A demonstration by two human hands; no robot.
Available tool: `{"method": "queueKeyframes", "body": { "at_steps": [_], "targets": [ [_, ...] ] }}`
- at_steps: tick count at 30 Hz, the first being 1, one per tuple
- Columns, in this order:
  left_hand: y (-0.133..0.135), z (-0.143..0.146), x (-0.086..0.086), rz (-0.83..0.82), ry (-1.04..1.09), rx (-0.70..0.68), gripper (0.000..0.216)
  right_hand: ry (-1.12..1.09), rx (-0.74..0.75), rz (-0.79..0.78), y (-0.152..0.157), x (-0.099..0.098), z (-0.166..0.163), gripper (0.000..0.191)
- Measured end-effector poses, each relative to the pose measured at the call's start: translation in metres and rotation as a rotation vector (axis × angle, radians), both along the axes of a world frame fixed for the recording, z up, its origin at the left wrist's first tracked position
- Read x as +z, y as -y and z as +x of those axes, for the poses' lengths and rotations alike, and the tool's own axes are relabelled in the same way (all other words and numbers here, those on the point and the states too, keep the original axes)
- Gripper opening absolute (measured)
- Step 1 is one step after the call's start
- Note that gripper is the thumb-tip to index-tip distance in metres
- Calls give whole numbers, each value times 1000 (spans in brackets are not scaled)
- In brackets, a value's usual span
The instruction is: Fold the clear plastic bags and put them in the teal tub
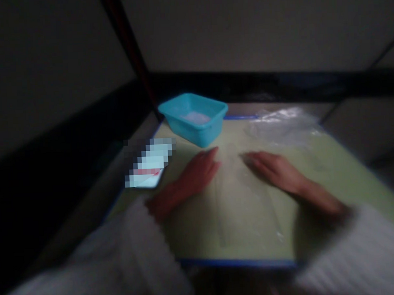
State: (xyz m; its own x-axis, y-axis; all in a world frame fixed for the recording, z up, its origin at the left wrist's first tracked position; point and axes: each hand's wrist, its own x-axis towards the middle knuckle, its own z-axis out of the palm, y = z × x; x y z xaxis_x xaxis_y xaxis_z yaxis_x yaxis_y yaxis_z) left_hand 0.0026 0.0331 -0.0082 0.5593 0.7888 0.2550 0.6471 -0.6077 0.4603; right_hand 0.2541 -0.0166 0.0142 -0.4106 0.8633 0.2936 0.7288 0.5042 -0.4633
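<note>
Film (247,206), clear and thin, flat on blue-edged table (342,180), far end between left hand (200,173) and right hand (278,170).
Film's near end sits just inside the table's near edge; both hands palm-down at its far end, one per side, fingers extended and released, blur hides exact contact. Phone-like slab (149,181), lit, partly masked, just left of left hand. Farther back: turquoise tub (205,136) with whitish contents (197,117); crumpled clear plastic (284,124) to its right, beyond right hand.
</note>
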Motion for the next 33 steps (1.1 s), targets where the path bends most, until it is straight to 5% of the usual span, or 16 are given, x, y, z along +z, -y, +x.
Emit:
{"method": "queueKeyframes", "body": {
  "at_steps": [3,6,10,15,20,27,33],
  "targets": [
    [4,5,4,-217,305,-117,48,-324,11,-125,4,3,-7,29],
    [4,11,6,-616,627,-252,60,-665,-14,-310,3,0,-13,25],
    [-3,17,-3,-990,742,-284,70,-924,50,-522,-3,-7,-16,28],
    [-6,19,-6,-1046,714,-168,64,-867,94,-686,-8,-11,-19,34],
    [-2,17,10,-1056,853,-214,64,-985,71,-602,-8,-10,-17,31],
    [-7,20,1,-1114,768,-121,66,-834,83,-691,-7,-7,-20,35],
    [-7,19,8,-1092,841,-205,63,-903,117,-659,-7,-6,-20,34]
  ]
}}
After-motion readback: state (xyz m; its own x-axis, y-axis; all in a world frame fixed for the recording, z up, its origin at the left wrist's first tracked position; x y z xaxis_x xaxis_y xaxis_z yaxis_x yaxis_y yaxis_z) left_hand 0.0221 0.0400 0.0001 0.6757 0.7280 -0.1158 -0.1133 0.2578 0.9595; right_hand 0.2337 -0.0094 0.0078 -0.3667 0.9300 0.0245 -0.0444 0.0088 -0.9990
